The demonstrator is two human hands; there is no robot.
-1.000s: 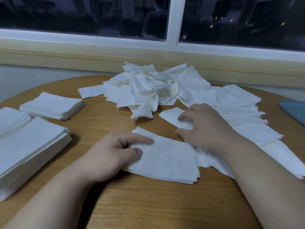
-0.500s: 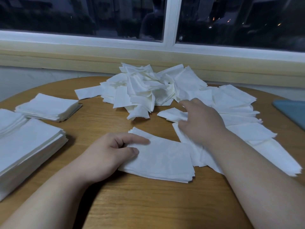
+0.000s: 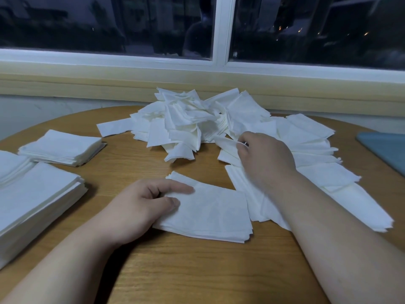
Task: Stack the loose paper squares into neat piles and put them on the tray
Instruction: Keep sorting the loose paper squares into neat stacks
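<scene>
Wood table (image 3: 197, 270) beneath dark window (image 3: 109, 25); left fingers (image 3: 179, 188) press pile (image 3: 210, 216), right fingers (image 3: 241, 148) pinch loose square (image 3: 225, 143).

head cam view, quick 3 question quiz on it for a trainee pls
1. True or false: the left hand rests on the small neat pile nearest the person.
2. What does the right hand pinch? A) a loose paper square B) a pen C) a cup
3. Fill in: the jumbled heap lies between the hands and the ____.

Key: 1 true; 2 A; 3 window
</scene>
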